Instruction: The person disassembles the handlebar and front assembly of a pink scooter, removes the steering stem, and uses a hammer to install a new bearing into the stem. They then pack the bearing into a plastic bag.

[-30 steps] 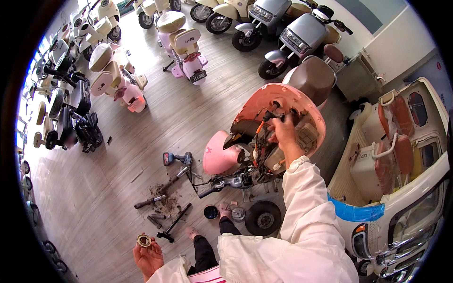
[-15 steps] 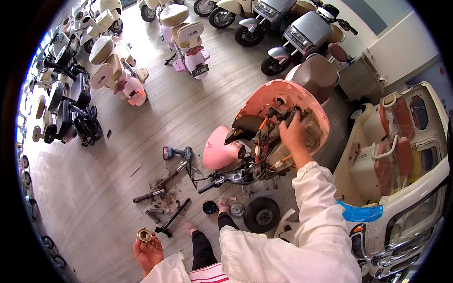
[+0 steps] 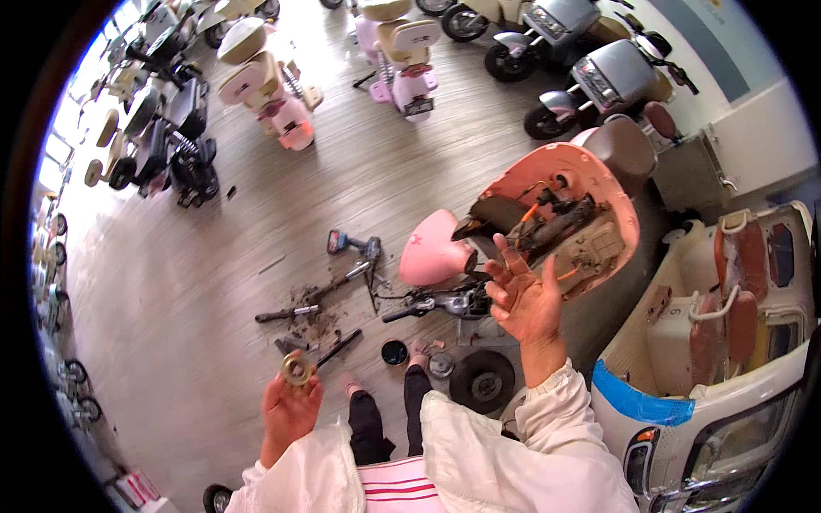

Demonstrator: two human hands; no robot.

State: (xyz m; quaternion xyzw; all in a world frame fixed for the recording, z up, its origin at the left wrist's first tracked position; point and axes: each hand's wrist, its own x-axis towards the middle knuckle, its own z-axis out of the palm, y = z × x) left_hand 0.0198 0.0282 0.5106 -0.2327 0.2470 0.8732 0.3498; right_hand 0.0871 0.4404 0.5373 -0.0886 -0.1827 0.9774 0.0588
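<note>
Brass-coloured ring (image 3: 289,369) clamped in the left hand (image 3: 289,408), right hand (image 3: 528,306) open beside a pink shell (image 3: 590,167)

Read from the middle of the view, the left hand is at 7 o'clock, above the floor (image 3: 205,299), its grip pinched on the ring at the fingertips. The ring tops the hand, with its round face toward the camera. The right hand is at 4 o'clock, palm up and fingers spread; its grip is apart and holds nothing. It overlaps the lower edge of the pink shell, which lies at 1 o'clock from the hand; whether they touch, I cannot tell. Inside the shell are dark parts and an orange cable (image 3: 530,211).

At 10 o'clock from the right hand is a pink fender (image 3: 432,250), with a handlebar (image 3: 445,301) just below it. A wheel (image 3: 482,381) lies at 7 o'clock from the same hand.

On the floor, a cordless drill (image 3: 352,244) lies at 9 o'clock from the middle; a long-handled tool (image 3: 286,315) lies at 8 o'clock, among crumbled dirt (image 3: 321,323). A round black tub (image 3: 394,352) stands at 6 o'clock, near the person's feet. At 4 o'clock, farther out, is a cream vehicle (image 3: 663,440) with blue tape (image 3: 641,398). Grey scooters (image 3: 611,75) stand at 1 o'clock, and a pink-and-cream scooter (image 3: 286,115) at 11.
</note>
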